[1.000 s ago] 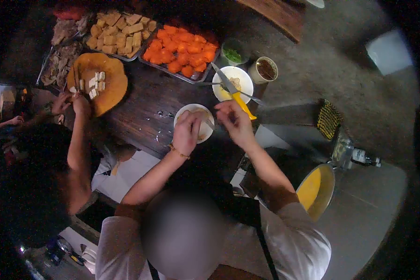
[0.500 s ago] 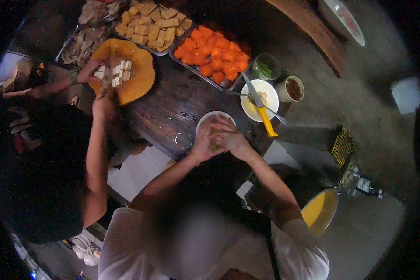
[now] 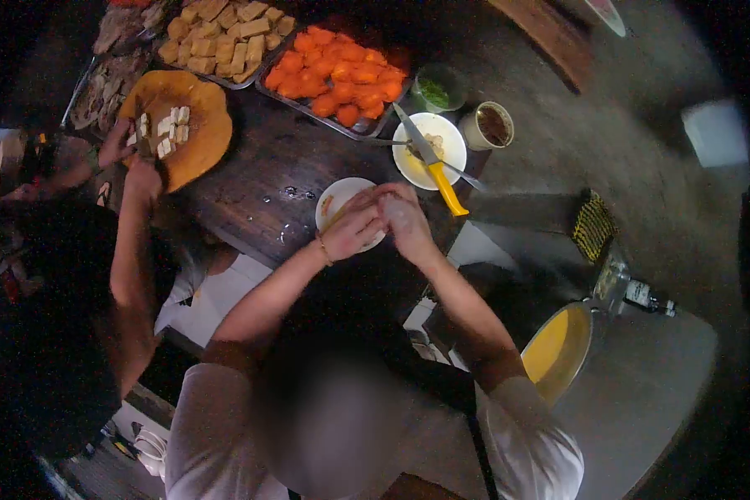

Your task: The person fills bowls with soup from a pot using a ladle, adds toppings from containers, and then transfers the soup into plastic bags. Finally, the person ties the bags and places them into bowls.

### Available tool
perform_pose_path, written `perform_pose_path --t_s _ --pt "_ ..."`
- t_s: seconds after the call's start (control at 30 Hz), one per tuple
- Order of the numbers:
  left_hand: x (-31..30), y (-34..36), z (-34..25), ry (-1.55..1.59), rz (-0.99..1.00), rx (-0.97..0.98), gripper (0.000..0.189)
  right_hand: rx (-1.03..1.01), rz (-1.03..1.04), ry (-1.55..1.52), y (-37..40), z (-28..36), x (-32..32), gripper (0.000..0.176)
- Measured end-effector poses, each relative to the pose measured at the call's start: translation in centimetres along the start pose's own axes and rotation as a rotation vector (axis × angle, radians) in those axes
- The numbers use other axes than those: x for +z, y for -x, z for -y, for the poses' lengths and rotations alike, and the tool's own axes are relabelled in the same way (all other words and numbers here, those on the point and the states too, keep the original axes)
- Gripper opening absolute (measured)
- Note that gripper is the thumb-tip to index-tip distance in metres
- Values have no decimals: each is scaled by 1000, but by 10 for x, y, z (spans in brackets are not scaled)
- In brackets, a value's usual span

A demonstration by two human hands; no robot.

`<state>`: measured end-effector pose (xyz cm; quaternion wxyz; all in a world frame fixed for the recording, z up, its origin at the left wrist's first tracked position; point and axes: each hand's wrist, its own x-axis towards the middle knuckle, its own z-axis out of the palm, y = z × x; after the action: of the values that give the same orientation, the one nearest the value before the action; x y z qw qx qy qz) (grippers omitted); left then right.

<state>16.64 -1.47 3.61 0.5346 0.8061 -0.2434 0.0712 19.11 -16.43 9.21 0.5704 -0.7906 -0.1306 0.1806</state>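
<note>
My left hand (image 3: 352, 229) and my right hand (image 3: 405, 220) meet over a white bowl (image 3: 331, 198) near the front edge of the dark table. Their fingers are curled and pressed together, and whatever lies between them is hidden. Some reddish bits show inside the bowl, left of the fingers. Just behind my right hand stands a white plate (image 3: 405, 172) with pale yellowish food in it. Across that plate lie a yellow-handled knife (image 3: 436, 169) and a metal utensil (image 3: 468, 177).
A tray of orange-red pieces (image 3: 333, 75) and a tray of tan blocks (image 3: 225, 37) stand behind. At left a co-worker's hands (image 3: 144, 179) cut white pieces on a round wooden board (image 3: 204, 154). Right of the trays are a cup of chopped greens (image 3: 433, 93) and a sauce tub (image 3: 491, 127).
The view has shifted, so the table's things appear further left and higher. My hands have turned and closed together, with more of the bowl's left side showing; the greenish thing between them is now hidden.
</note>
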Motion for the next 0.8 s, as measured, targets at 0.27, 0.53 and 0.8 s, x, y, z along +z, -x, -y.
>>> perform_pose_path --t_s 0.27,0.53,0.8 --pt "-12 -3 24 -49 287 -51 15 523 -133 -320 8 -52 -17 18" --pt "-10 -5 9 -510 324 325 12 178 571 523 -98 -63 3 20" --pt "13 37 -4 112 -279 -625 24 31 160 376 -50 -34 4 38"
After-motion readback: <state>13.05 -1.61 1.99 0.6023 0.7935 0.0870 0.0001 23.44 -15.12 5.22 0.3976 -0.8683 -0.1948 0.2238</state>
